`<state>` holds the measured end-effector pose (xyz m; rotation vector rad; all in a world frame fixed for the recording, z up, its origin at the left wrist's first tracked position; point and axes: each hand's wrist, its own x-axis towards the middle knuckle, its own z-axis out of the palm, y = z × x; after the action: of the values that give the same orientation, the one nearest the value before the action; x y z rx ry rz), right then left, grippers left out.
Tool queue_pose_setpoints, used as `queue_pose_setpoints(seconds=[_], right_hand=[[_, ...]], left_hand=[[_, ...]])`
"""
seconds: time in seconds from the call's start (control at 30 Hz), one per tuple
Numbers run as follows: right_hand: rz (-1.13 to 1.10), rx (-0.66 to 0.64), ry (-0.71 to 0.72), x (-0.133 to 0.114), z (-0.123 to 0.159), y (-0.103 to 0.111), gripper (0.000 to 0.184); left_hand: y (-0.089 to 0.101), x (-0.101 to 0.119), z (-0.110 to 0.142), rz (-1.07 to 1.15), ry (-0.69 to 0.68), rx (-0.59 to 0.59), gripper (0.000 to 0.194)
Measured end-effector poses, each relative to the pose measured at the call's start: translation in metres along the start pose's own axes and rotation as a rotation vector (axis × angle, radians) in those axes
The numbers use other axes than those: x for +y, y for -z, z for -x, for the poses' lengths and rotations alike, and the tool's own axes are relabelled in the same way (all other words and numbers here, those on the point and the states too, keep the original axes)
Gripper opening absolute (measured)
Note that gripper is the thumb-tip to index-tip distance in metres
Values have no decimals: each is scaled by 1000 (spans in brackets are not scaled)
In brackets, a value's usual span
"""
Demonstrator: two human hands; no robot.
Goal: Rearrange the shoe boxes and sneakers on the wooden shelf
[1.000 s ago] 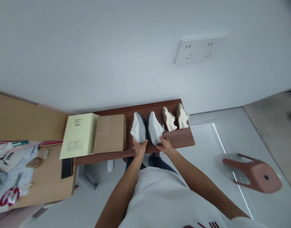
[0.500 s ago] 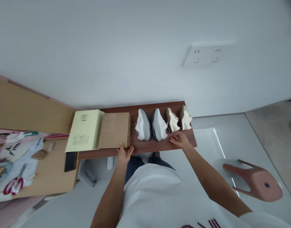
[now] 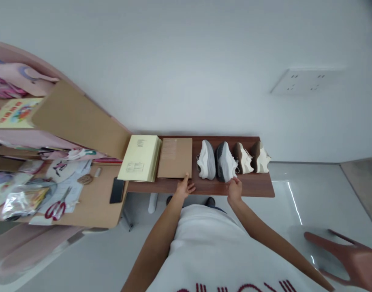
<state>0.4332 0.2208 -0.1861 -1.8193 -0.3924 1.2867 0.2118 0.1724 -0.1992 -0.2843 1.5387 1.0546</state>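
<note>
My left hand [image 3: 185, 187] is at the front right corner of a brown cardboard box [image 3: 175, 158], thumb on the corner and fingers spread. My right hand [image 3: 235, 189] has its fingers closed on the near end of a white-and-grey sneaker [image 3: 227, 160], which tilts so its dark sole side shows. Left of it stands the matching sneaker [image 3: 207, 160]. A smaller pair, one cream-and-brown shoe [image 3: 244, 158] and its mate [image 3: 261, 157], sits to the right. A pale yellow box [image 3: 140, 158] lies beside the brown one. All rest on a narrow brown wooden shelf [image 3: 204, 187].
To the left is a desk [image 3: 97, 211] with red-handled scissors [image 3: 56, 207], a black phone [image 3: 116, 190], papers and plastic bags. A pink stool [image 3: 356, 259] stands on the floor at right. The wall behind the shelf has a socket plate [image 3: 307, 81].
The view has swung left, so more of the desk shows. My right hand has moved from before the cream shoes onto the white-and-grey sneaker, which now tilts. My left hand stays at the brown box.
</note>
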Motion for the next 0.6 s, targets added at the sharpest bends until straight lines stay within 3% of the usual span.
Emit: queue_pose_setpoints(seconds=[0.1,0.23,0.3,0.43,0.53,0.6], right_hand=[[55,-118,11,12,50,-46,30],[91,-344,-13,37,111,-108,23],[116,-447,4,53,134,-137,17],[296,-635,107,81,169,-193,11],[474,-767,334,89,184,-229,20],[637,-796,541,90,188,-246,30]], left_hand=[[46,6,7,-232,78,-133,69],[144,35,14,-309,-8,-245,48],[196,59,12,-228,-151,-147,43],[276,113,-7,-135,-420,245,35],[307,149,-28,-175,-564,427,29],[315,170,-40,-216,-604,408,27]])
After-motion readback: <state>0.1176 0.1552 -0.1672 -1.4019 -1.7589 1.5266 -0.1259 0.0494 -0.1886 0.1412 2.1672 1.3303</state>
